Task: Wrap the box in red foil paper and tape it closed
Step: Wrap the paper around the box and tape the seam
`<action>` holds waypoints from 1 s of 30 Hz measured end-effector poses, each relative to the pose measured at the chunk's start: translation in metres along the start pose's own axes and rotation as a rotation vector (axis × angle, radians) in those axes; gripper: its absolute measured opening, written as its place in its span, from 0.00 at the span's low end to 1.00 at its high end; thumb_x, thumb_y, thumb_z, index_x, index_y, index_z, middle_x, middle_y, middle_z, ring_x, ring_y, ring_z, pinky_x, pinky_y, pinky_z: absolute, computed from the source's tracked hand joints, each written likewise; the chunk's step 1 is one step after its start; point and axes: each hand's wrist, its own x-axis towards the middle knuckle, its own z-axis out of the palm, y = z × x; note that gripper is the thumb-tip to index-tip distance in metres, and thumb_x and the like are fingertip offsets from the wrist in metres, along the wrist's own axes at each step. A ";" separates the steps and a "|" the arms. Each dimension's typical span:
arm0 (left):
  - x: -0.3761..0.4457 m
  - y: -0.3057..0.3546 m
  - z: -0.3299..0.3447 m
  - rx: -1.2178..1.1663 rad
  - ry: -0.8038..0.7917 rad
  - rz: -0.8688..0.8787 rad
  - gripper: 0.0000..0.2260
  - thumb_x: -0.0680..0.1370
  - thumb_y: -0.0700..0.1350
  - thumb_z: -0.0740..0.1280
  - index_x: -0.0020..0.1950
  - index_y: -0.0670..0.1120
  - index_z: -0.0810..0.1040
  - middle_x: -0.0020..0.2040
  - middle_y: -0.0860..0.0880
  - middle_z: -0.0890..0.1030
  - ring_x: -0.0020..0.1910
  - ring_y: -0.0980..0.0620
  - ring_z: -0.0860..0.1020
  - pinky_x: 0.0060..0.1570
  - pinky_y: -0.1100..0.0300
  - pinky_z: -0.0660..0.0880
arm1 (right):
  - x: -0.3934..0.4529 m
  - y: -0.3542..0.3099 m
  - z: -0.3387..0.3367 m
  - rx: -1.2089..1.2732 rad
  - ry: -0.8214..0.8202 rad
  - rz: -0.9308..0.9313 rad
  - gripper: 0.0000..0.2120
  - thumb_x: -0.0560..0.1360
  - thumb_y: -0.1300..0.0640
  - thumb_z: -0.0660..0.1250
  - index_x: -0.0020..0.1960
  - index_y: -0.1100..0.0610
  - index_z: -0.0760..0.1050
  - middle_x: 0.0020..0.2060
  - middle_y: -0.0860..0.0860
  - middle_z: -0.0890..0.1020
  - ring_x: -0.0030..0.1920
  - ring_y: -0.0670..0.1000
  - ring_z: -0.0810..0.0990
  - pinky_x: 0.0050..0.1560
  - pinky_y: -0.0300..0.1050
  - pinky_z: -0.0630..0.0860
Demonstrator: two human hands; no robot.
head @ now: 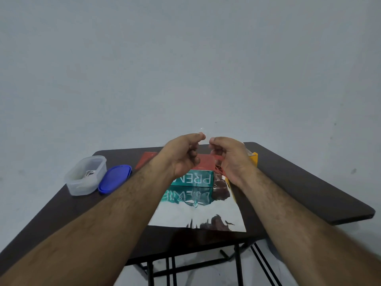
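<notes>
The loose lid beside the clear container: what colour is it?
Blue lid, seen in the head view.

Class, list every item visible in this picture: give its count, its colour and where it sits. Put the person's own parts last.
Table: one, dark brown, centre of view.
Box: one, teal with white lettering, on the foil.
Foil paper: one sheet, reflective side up near the person, red at the far edge.
Container: one, clear plastic, table's left side.
Lid: one, blue, beside the container.
Yellow object: one, behind the right hand, partly hidden.
Hands: left and right, raised above the box, fingertips pinched close together.
</notes>
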 end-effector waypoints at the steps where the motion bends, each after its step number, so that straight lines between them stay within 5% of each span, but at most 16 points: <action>1: -0.001 0.001 -0.005 -0.008 0.002 -0.002 0.03 0.82 0.45 0.72 0.51 0.46 0.84 0.33 0.52 0.71 0.30 0.56 0.66 0.29 0.62 0.69 | -0.001 0.001 0.005 -0.003 -0.004 0.000 0.14 0.67 0.51 0.77 0.49 0.56 0.84 0.41 0.52 0.83 0.39 0.48 0.77 0.34 0.45 0.69; 9: -0.004 0.004 -0.031 -0.082 0.040 -0.003 0.03 0.81 0.43 0.74 0.48 0.47 0.84 0.34 0.51 0.71 0.29 0.55 0.65 0.27 0.62 0.69 | -0.008 0.002 0.041 -0.103 0.017 -0.008 0.02 0.75 0.59 0.75 0.47 0.57 0.84 0.39 0.52 0.82 0.43 0.51 0.77 0.38 0.46 0.70; 14: -0.007 -0.001 -0.048 0.035 0.156 0.136 0.06 0.76 0.41 0.79 0.47 0.42 0.83 0.32 0.50 0.72 0.27 0.54 0.68 0.28 0.59 0.69 | -0.010 0.005 0.052 -0.185 0.036 0.011 0.04 0.73 0.58 0.77 0.42 0.57 0.83 0.37 0.53 0.82 0.42 0.52 0.77 0.37 0.48 0.70; 20: -0.017 0.000 -0.065 0.311 0.448 0.294 0.18 0.72 0.58 0.77 0.36 0.43 0.88 0.33 0.48 0.86 0.32 0.48 0.82 0.40 0.51 0.81 | -0.021 0.009 0.073 -0.305 0.002 0.042 0.04 0.72 0.61 0.74 0.43 0.61 0.82 0.37 0.56 0.80 0.40 0.55 0.77 0.39 0.51 0.70; 23: -0.016 0.004 -0.081 0.539 0.619 0.364 0.26 0.72 0.64 0.72 0.41 0.40 0.87 0.38 0.43 0.87 0.37 0.45 0.84 0.45 0.46 0.84 | -0.019 0.008 0.082 -0.319 0.044 0.039 0.04 0.72 0.62 0.73 0.39 0.60 0.81 0.34 0.55 0.80 0.39 0.54 0.75 0.40 0.51 0.68; 26: -0.015 0.014 -0.105 0.384 0.383 0.309 0.23 0.75 0.62 0.73 0.46 0.41 0.89 0.40 0.43 0.87 0.37 0.48 0.81 0.44 0.50 0.81 | -0.015 0.004 0.083 -0.352 0.049 0.067 0.04 0.71 0.62 0.73 0.38 0.58 0.80 0.33 0.54 0.80 0.37 0.53 0.75 0.36 0.48 0.66; 30: -0.014 0.020 -0.123 0.460 0.082 0.163 0.20 0.74 0.60 0.77 0.49 0.42 0.89 0.42 0.47 0.87 0.37 0.51 0.79 0.45 0.53 0.73 | -0.011 0.005 0.083 -0.443 -0.005 0.132 0.02 0.70 0.61 0.74 0.41 0.58 0.81 0.33 0.53 0.80 0.35 0.51 0.74 0.36 0.47 0.64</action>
